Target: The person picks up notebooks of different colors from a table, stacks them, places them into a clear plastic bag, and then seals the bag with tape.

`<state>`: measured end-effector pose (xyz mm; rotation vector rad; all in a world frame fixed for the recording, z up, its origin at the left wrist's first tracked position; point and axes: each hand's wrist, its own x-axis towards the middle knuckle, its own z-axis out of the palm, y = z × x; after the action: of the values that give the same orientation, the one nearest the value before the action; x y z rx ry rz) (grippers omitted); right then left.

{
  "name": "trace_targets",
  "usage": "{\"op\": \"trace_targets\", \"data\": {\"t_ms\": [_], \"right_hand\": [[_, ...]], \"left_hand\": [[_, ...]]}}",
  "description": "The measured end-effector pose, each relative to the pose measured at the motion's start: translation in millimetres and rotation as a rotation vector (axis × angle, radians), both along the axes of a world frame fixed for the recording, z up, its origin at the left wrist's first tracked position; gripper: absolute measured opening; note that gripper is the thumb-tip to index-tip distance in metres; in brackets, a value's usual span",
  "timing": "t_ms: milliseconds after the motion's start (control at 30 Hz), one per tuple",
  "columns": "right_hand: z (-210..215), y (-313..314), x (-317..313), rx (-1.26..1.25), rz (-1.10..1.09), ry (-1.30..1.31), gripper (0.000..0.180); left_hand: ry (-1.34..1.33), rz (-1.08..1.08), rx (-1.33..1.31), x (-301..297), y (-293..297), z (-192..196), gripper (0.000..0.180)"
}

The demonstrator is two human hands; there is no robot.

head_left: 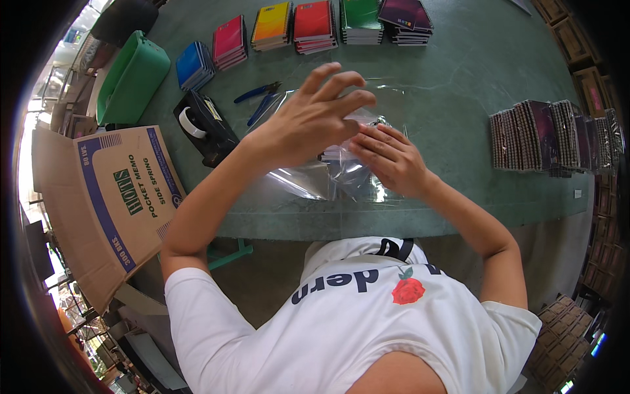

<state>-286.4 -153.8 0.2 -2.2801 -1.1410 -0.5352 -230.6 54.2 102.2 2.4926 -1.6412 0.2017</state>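
My left hand (308,125) is raised over a sheet of clear plastic film (298,180), its fingers spread and bent, and nothing plainly shows in them. My right hand (392,159) lies with fingers stretched out on the film, pressing on a small bundle (333,155) that the film partly wraps. Both hands hide most of this bundle; only a strip of pale edges shows. Just left of the film are a black tape dispenser (205,129) with a roll of tape and a blue-handled hand tool (252,93).
Stacks of spiral notebooks line the far edge: blue (194,65), pink (230,41), yellow (272,25), red (315,27), green (361,21) and purple (407,20). Film-wrapped notebook bundles (525,136) stand at right. A green basket (133,79) and an open carton (125,190) are at left.
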Motion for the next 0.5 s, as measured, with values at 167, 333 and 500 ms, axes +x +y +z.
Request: {"op": "trace_targets", "data": {"t_ms": [167,333,500], "right_hand": [[1,1,-3,0.015,0.000,0.060,0.043],[2,2,-5,0.075,0.013,0.117,0.044],[-1,4,-6,0.041,0.000,0.067,0.044]], "left_hand": [[0.114,-0.023,0.067,11,-13,0,0.017],[0.085,-0.048,0.136,12,-13,4,0.013],[0.081,0.001,0.132,7,-17,-3,0.012]]}}
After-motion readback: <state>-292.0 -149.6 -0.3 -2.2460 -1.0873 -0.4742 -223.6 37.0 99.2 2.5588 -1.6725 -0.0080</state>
